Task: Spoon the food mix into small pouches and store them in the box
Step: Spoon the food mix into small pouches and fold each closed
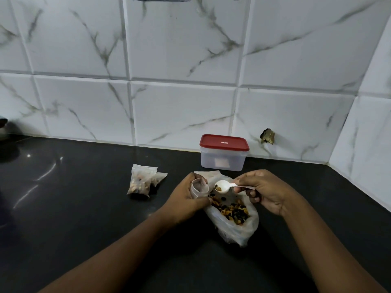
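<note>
- Two filled clear pouches [141, 182] lie on our black counter [84, 208], well apart from the closed red-lidded plastic box [223, 154].
- Our left hand [186, 200] grips an open small pouch [200, 188]; our right hand [265, 190] pinches the white plastic spoon [222, 186], lightly loaded.
- Next, we judge: tip it in steadily.

I can't see into the box [223, 161] through its cloudy wall, or read the print on its lid [212, 142]. My right hand [265, 192] covers the end of the spoon [222, 185]. The left edge cuts off a dark object [3, 127].

Dim, soft pic; glare streaks on black counter [63, 197] at left, wide-angle bend at edges.
</note>
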Tool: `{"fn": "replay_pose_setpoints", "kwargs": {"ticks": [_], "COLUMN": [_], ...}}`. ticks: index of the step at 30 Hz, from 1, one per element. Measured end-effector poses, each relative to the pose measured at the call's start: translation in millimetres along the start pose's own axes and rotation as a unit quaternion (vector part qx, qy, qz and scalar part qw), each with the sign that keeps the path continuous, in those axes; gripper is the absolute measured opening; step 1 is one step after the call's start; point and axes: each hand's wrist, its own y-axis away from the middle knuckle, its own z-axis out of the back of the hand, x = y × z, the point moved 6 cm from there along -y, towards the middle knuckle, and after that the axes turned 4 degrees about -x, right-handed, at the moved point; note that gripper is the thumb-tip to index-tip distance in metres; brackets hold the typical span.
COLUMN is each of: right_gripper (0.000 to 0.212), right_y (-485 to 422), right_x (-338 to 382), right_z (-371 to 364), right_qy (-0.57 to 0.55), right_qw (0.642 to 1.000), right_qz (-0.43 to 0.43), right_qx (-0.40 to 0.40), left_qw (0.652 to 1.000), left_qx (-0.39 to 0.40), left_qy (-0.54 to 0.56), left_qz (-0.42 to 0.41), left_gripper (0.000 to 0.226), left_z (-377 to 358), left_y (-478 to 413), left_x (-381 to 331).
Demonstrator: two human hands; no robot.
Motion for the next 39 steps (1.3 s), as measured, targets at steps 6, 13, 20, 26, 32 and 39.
{"fn": "replay_pose_setpoints", "kwargs": {"ticks": [6, 13, 20, 26, 32, 39], "right_gripper": [0.016, 0.020, 0.025, 0.028, 0.023, 0.023], "right_y": [19.9, 32.9, 28.5, 18.4, 28.1, 16.0], "right_x": [26.7, 40.7, 38.6, 27.8, 33.0, 29.3], "right_z": [-25.8, -38.7, -2.1, 0.3, 1.8, 1.5], "right_qy": [0.046, 0.186, 0.324, 0.348, 0.304, 0.312], "right_qw": [0.986, 0.951, 0.927, 0.925, 0.941, 0.935], "right_qz": [0.154, 0.244, 0.176, 0.150, 0.130, 0.163], "right_qx": [0.037, 0.043, 0.064, 0.018, 0.070, -0.035], "left_qw": [1.000, 1.000, 1.000, 1.000, 1.000, 1.000], "left_qx": [0.006, -0.007, -0.004, -0.005, -0.001, -0.004], "left_qy": [0.014, 0.011, 0.005, 0.008, 0.008, 0.001], "left_qz": [-0.007, -0.003, -0.008, -0.009, -0.007, -0.005], "left_gripper": [0.043, 0.041, 0.037, 0.035, 0.036, 0.035], "left_z": [-1.3, -0.5, 0.5, -0.3, -0.9, -0.4], "left_y": [-0.5, -2.2, -2.0, -2.1, -1.1, -0.2], "left_x": [-0.7, 2.4, 2.4, 2.6, 1.4, -0.6]}}
